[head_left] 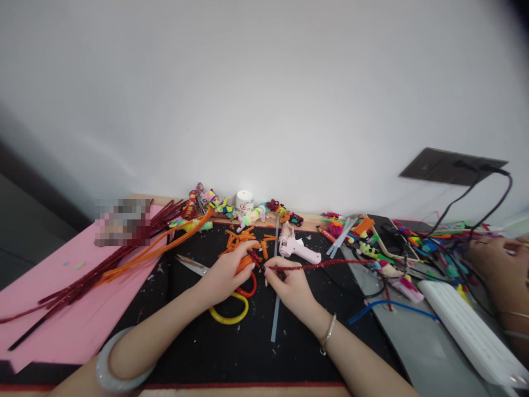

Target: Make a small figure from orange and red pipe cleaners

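My left hand (pixel 226 274) is closed around a small orange fuzzy piece (pixel 243 263) over the black mat (pixel 231 347). My right hand (pixel 289 284) pinches the near end of a red glittery pipe cleaner (pixel 326 265), which runs off to the right. The two hands meet where the red strand touches the orange piece. Under my left hand lie scissors with yellow and red handles (pixel 231 315). A pink glue gun (pixel 295 248) rests just beyond my right hand.
A pink sheet (pixel 61 298) on the left carries a bundle of red and orange pipe cleaners (pixel 124 253). Colourful craft figures line the wall. Another person's hand (pixel 496 259) works at the far right among cables, a phone and a white power strip (pixel 467 331).
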`<state>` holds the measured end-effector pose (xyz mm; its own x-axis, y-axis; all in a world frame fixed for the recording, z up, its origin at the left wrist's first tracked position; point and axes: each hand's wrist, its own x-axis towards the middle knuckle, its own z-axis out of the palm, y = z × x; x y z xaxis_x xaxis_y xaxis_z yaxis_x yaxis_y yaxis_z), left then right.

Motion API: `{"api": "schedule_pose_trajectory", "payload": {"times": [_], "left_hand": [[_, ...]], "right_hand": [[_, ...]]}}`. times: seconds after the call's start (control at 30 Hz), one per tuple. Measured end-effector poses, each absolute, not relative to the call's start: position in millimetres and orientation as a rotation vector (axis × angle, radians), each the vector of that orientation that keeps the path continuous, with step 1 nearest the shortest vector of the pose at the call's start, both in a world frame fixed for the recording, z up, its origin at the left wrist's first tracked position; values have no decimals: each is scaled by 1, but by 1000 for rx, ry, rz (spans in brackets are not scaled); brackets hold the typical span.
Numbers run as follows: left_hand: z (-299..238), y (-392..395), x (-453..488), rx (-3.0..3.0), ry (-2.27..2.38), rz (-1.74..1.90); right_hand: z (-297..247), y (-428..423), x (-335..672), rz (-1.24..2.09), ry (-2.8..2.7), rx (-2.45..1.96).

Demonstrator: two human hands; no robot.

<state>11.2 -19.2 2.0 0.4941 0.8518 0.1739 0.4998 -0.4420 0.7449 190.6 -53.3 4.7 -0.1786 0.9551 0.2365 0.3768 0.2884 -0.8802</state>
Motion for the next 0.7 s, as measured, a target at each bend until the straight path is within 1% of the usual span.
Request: {"api": "schedule_pose_trajectory", "payload": {"times": [0.7], "left_hand": [[1, -19, 11, 2108, 1093, 728]], "right_hand": [[6, -54, 189, 865, -1713, -1217]]}}
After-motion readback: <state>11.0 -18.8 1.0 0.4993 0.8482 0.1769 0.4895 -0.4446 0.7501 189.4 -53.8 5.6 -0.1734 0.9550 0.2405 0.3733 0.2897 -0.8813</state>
